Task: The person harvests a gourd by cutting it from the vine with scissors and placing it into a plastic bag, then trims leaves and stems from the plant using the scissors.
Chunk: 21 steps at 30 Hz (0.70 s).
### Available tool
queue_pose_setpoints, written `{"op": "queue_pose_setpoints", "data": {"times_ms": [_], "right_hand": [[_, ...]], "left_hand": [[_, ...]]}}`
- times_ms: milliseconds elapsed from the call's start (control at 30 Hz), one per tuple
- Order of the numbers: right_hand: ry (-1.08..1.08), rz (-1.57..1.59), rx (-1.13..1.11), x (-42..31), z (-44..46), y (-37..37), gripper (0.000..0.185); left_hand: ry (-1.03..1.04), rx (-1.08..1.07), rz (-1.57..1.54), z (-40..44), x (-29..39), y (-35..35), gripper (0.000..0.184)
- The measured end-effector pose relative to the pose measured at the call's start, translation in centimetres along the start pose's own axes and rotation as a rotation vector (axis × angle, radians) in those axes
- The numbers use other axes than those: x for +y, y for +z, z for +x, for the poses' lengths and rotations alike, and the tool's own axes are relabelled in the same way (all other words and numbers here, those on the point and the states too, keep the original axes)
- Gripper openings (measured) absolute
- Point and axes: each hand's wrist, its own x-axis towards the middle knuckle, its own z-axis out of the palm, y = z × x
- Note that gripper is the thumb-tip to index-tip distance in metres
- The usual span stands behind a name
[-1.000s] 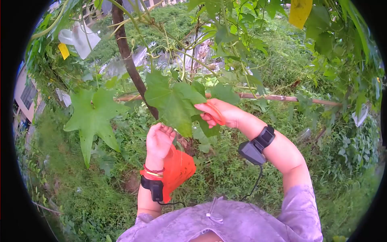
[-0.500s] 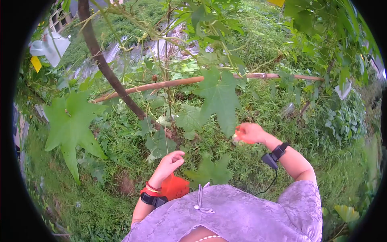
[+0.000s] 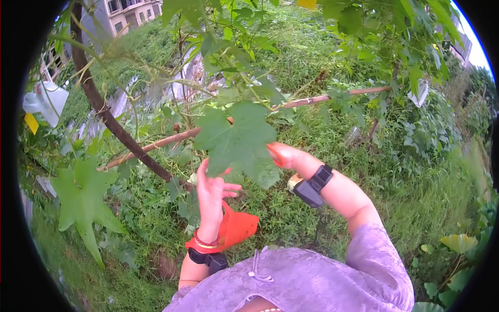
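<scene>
My left hand (image 3: 210,195) is raised with its fingers spread, just below and left of a broad green leaf (image 3: 236,138). A red bag (image 3: 238,227) hangs from that wrist, beside a bracelet and a black strap. At the leaf's right edge is my right hand (image 3: 285,156), its fingers closed around something orange-red; the leaf hides part of the fingertips. A black device (image 3: 310,192) is strapped to my right wrist. Behind it shows a small pale yellowish object (image 3: 294,181).
A wooden pole (image 3: 169,139) crosses behind the leaf. A dark slanting branch (image 3: 106,117) stands at the left. Nearby hang another large leaf (image 3: 86,192), a white bag (image 3: 52,101) and a yellow tag (image 3: 31,123). Vines (image 3: 358,31) hang at the upper right.
Both hands have risen from their lower position half a second ago to the central leaf. My left fingers have spread. The view has shifted, and the bag still hangs from my left wrist.
</scene>
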Motion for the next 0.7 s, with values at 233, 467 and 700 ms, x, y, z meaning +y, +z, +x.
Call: {"op": "queue_pose_setpoints", "data": {"times_ms": [233,467,700], "right_hand": [[-0.232,-0.007,-0.139,0.5,-2.2,2.5,0.034],[-0.047,-0.038,-0.236,1.9,-1.8,-1.7,0.033],[-0.152,-0.376,-0.313,-2.1,-7.6,-16.1,0.046]], "left_hand": [[0.045,0.407,-0.065,1.4,-1.0,-0.5,0.022],[0.089,0.542,-0.329,1.6,-2.5,1.1,0.022],[0.244,0.892,-0.325,-3.0,-7.0,4.3,0.023]]}}
